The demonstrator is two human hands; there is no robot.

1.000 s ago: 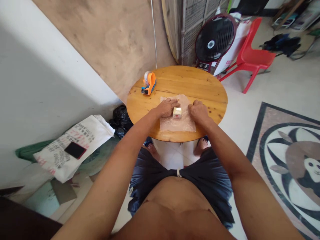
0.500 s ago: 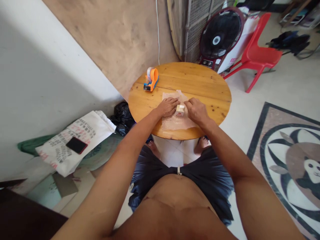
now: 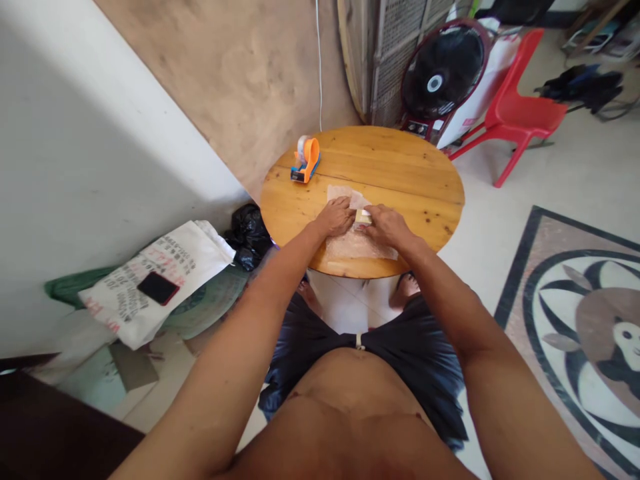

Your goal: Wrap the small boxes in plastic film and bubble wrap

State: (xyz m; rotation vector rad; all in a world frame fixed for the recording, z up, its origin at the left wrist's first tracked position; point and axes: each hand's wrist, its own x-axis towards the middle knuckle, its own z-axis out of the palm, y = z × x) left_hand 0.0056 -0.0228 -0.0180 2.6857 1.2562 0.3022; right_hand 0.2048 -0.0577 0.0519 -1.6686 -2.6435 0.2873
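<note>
A small cardboard box (image 3: 363, 217) with a pale strip on top stands on a sheet of bubble wrap (image 3: 357, 248). My right hand (image 3: 390, 225) grips the box from its right side, fingers bent around it and partly covering it. To the left of the box, my left hand (image 3: 337, 217) lies flat on the wrap with its fingers stretched toward the box. Both rest on the round wooden table (image 3: 395, 153). An orange and blue tape dispenser (image 3: 307, 161) with a roll of clear tape stands at the table's far left.
A red chair (image 3: 525, 117) and a dark fan (image 3: 443, 73) stand beyond the table to the right. On the left, a phone (image 3: 158, 288) lies on a white printed sack (image 3: 187, 247), near a black plastic bag (image 3: 249, 230). A wooden panel borders the table's far left side.
My right hand has moved left onto the box and closed around its side. My left hand stays on the wrap. The camera view has shifted slightly.
</note>
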